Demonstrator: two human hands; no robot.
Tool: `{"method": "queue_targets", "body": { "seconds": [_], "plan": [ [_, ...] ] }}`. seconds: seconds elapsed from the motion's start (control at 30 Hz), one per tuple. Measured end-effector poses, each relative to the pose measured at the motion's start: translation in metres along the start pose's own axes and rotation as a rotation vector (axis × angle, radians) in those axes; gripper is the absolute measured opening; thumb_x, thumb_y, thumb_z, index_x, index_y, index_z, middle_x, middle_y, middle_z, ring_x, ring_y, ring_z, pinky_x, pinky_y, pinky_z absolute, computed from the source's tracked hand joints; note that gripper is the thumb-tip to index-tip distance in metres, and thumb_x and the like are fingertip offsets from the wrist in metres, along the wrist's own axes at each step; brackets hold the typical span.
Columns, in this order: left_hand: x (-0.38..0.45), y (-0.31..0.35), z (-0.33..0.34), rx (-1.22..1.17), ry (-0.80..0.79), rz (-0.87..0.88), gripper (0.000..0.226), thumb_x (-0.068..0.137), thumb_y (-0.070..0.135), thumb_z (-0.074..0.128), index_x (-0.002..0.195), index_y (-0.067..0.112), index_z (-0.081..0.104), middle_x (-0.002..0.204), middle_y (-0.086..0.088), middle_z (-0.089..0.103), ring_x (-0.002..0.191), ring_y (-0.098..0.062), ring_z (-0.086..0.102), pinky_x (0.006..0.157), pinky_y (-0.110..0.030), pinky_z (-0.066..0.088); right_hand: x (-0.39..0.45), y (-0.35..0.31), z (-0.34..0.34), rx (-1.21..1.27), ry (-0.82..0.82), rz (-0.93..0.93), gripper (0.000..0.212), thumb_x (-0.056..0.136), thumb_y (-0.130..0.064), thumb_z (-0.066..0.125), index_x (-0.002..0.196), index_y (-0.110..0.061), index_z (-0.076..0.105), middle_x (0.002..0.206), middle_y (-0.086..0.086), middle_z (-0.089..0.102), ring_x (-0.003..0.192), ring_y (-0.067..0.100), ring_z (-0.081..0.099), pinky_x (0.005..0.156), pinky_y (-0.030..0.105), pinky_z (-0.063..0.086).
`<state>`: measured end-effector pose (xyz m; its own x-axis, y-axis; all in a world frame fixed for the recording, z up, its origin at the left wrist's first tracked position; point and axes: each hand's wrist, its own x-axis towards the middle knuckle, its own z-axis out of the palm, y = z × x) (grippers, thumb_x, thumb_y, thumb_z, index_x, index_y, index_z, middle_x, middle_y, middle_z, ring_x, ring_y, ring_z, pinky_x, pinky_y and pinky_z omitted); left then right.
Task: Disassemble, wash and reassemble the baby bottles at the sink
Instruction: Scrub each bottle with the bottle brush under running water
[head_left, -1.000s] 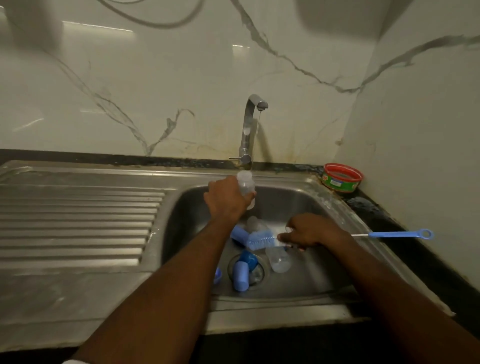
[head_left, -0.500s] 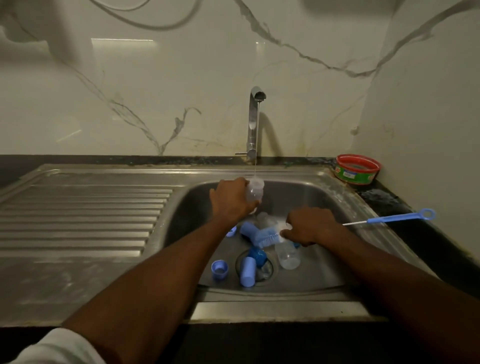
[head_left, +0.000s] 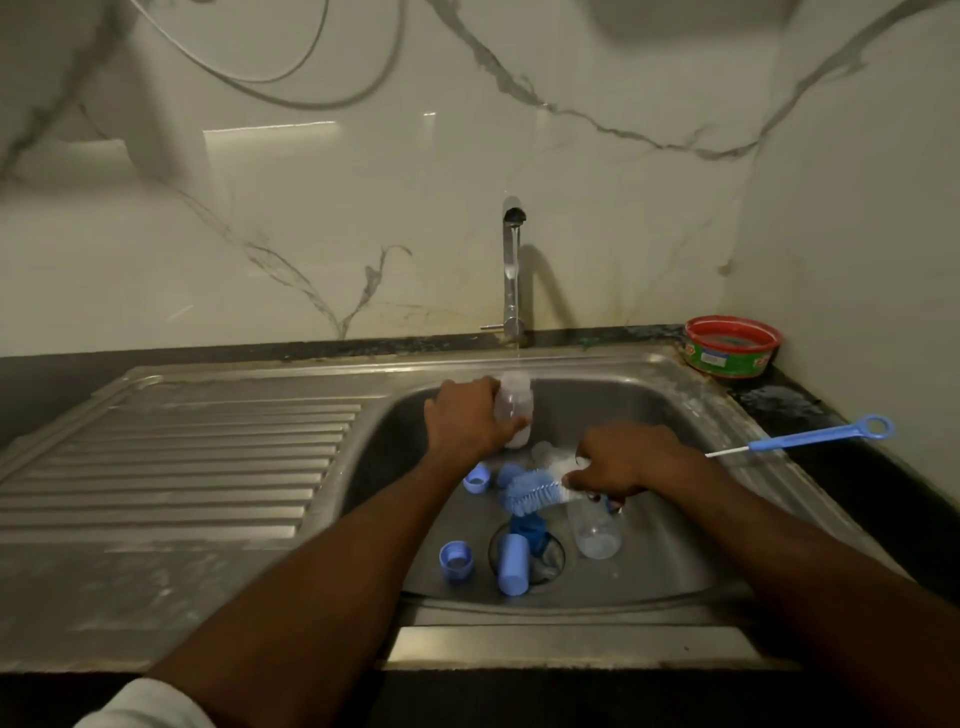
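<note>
Clear plastic bottle (head_left: 513, 415) upright under tap (head_left: 511, 270) stream, over sink (head_left: 675, 410); left hand (head_left: 467, 421) wrapped round its body; right hand (head_left: 618, 465) grips brush (head_left: 535, 491); probably light, wet, slippery; hold mid-body, firmly.

**Sink layout, bottle under tap**

Left hand (head_left: 470, 421) is holding a bottle (head_left: 514, 410) upright under the tap (head_left: 511, 270), behind the right hand's fingers (head_left: 587, 475). Brush head (head_left: 532, 493) is projecting left of those fingers. Caps (head_left: 456, 560) and a second bottle (head_left: 595, 530) are lying in the basin (head_left: 675, 519), nearer the viewer.
</note>
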<state>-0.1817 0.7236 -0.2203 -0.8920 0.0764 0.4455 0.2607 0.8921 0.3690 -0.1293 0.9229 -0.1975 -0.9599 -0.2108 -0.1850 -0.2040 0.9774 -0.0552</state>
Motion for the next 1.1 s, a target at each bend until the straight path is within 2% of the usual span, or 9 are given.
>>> {"method": "queue_targets", "body": {
  "seconds": [0.13, 0.27, 0.33, 0.4, 0.47, 0.53, 0.73, 0.93, 1.1],
  "plan": [
    [0.004, 0.003, 0.002, -0.078, 0.062, 0.028, 0.056, 0.083, 0.064, 0.070, 0.123, 0.027, 0.063, 0.111, 0.001, 0.071, 0.102, -0.017, 0.065, 0.093, -0.045, 0.053, -0.003, 0.000, -0.003, -0.004, 0.006, 0.015, 0.036, 0.092, -0.056, 0.058, 0.081, -0.023, 0.068, 0.052, -0.012, 0.062, 0.062, 0.002, 0.062, 0.065, 0.028, 0.045],
    [0.002, 0.000, 0.004, -0.063, -0.039, 0.034, 0.051, 0.087, 0.054, 0.072, 0.126, 0.023, 0.061, 0.116, -0.003, 0.069, 0.107, -0.019, 0.063, 0.100, -0.045, 0.051, -0.008, 0.003, -0.007, 0.012, 0.024, 0.047, 0.038, 0.092, -0.055, 0.059, 0.091, -0.020, 0.074, 0.061, -0.011, 0.067, 0.063, 0.003, 0.066, 0.062, 0.025, 0.046],
    [0.005, 0.001, -0.002, -0.236, 0.034, 0.021, 0.054, 0.090, 0.044, 0.073, 0.135, 0.018, 0.058, 0.126, -0.009, 0.067, 0.114, -0.023, 0.063, 0.103, -0.037, 0.048, -0.011, 0.005, -0.010, 0.030, 0.007, 0.056, 0.038, 0.094, -0.053, 0.059, 0.086, -0.019, 0.073, 0.056, -0.012, 0.066, 0.059, 0.002, 0.066, 0.062, 0.025, 0.049],
    [0.008, 0.002, -0.008, -0.298, -0.030, 0.075, 0.062, 0.093, 0.036, 0.072, 0.147, 0.020, 0.047, 0.138, -0.015, 0.056, 0.123, -0.029, 0.056, 0.101, -0.029, 0.040, -0.013, 0.007, -0.011, 0.036, 0.002, 0.063, 0.037, 0.095, -0.052, 0.059, 0.077, -0.020, 0.067, 0.052, -0.011, 0.064, 0.057, 0.004, 0.065, 0.062, 0.025, 0.048],
    [0.008, -0.002, -0.010, -0.111, -0.183, 0.161, 0.074, 0.093, 0.038, 0.070, 0.155, 0.033, 0.032, 0.141, -0.015, 0.042, 0.122, -0.031, 0.052, 0.102, -0.032, 0.043, -0.016, 0.007, -0.012, 0.032, 0.007, 0.070, 0.037, 0.096, -0.051, 0.060, 0.075, -0.021, 0.063, 0.060, -0.008, 0.066, 0.059, 0.007, 0.066, 0.066, 0.027, 0.053],
    [0.008, -0.006, -0.014, 0.074, -0.191, 0.242, 0.082, 0.087, 0.034, 0.076, 0.155, 0.039, 0.029, 0.140, -0.010, 0.040, 0.122, -0.029, 0.052, 0.102, -0.039, 0.049, -0.018, 0.007, -0.012, 0.059, -0.011, 0.093, 0.034, 0.095, -0.051, 0.061, 0.080, -0.020, 0.065, 0.069, -0.006, 0.071, 0.063, 0.009, 0.070, 0.074, 0.029, 0.058],
    [0.019, 0.014, -0.036, 0.438, -0.046, 0.498, 0.067, 0.074, 0.020, 0.086, 0.134, 0.029, 0.058, 0.142, -0.001, 0.047, 0.133, -0.024, 0.040, 0.109, -0.041, 0.043, -0.019, 0.006, -0.010, 0.111, -0.074, 0.090, 0.031, 0.097, -0.048, 0.060, 0.094, -0.018, 0.069, 0.084, -0.003, 0.076, 0.058, 0.007, 0.067, 0.077, 0.030, 0.059],
    [0.016, 0.017, -0.032, 0.533, 0.017, 0.561, 0.064, 0.073, 0.020, 0.087, 0.131, 0.034, 0.061, 0.140, 0.001, 0.050, 0.138, -0.026, 0.037, 0.115, -0.046, 0.033, -0.021, 0.005, -0.010, 0.116, -0.099, 0.100, 0.029, 0.098, -0.048, 0.059, 0.100, -0.019, 0.064, 0.088, -0.001, 0.076, 0.061, 0.008, 0.066, 0.075, 0.029, 0.058],
    [0.017, 0.006, -0.024, 0.475, 0.002, 0.479, 0.063, 0.078, 0.036, 0.082, 0.135, 0.036, 0.056, 0.139, 0.002, 0.051, 0.133, -0.024, 0.040, 0.110, -0.044, 0.034, -0.023, 0.004, -0.012, 0.110, -0.092, 0.097, 0.027, 0.099, -0.045, 0.059, 0.085, -0.022, 0.059, 0.067, -0.008, 0.065, 0.054, 0.004, 0.061, 0.064, 0.025, 0.051]
  ]
}}
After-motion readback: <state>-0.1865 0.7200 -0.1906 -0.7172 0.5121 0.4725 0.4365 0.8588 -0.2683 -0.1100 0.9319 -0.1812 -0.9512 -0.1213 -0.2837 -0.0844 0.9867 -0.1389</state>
